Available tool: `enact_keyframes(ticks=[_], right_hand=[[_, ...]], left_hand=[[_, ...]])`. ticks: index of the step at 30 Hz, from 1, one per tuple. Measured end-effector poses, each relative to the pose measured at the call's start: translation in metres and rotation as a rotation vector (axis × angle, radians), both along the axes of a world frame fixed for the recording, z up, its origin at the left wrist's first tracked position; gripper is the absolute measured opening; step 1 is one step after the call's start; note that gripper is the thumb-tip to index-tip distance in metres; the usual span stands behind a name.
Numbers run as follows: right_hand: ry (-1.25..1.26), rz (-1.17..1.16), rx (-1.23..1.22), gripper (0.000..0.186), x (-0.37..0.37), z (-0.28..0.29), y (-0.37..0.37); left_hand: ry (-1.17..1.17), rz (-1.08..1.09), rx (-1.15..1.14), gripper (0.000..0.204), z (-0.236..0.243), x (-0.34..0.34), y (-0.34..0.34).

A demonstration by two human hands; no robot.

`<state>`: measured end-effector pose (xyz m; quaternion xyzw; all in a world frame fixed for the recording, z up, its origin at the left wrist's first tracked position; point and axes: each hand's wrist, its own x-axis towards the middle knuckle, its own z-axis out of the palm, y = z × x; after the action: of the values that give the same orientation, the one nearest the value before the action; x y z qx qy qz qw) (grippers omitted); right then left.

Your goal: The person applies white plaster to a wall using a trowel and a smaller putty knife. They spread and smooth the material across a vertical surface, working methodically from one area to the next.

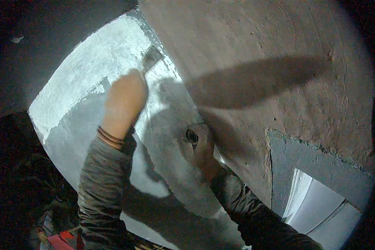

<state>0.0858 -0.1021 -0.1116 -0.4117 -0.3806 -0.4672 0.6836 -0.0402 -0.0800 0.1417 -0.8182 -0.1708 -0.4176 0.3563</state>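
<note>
My left hand point(127, 93) is closed round a putty knife point(151, 58). The knife's flat blade lies against a grey surface point(79, 123) near its right edge. White plaster point(83, 68) coats the upper part of that surface in a thin, uneven layer, with a ragged border on the grey. Lower and to the right, in shadow, my right hand point(204, 148) is curled closed close to the same edge. A dark round shape point(191, 136) shows at its curled fingers; what it is I cannot make out.
A rough brown wall point(258, 46) meets the grey surface along a slanting edge. At lower right, a grey cement border point(289, 154) frames white panels point(316, 204). Something red point(62, 241) lies at lower left amid dark clutter. Shadows of my arms cross the surfaces.
</note>
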Motion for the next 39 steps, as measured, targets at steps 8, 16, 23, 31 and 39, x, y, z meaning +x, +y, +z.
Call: enact_keyframes(ticks=[8,16,23,31,39], right_hand=[[-0.024,0.010,-0.034,0.025,-0.006,0.007,-0.009],[-0.004,0.008,-0.048,0.021,-0.007,0.009,-0.008],[-0.007,0.254,-0.026,0.022,-0.003,0.006,-0.005],[0.241,0.274,-0.095,0.022,-0.005,0.004,-0.002],[-0.009,0.014,0.016,0.016,-0.009,0.010,-0.009]], left_hand=[[-0.211,-0.093,0.116,0.030,0.009,-0.006,-0.017],[-0.202,-0.052,0.183,0.035,0.009,-0.004,-0.003],[-0.065,0.007,0.141,0.030,0.013,-0.006,0.004],[0.047,0.111,-0.038,0.029,-0.005,-0.008,-0.015],[-0.126,-0.078,0.039,0.028,0.041,0.004,-0.015]])
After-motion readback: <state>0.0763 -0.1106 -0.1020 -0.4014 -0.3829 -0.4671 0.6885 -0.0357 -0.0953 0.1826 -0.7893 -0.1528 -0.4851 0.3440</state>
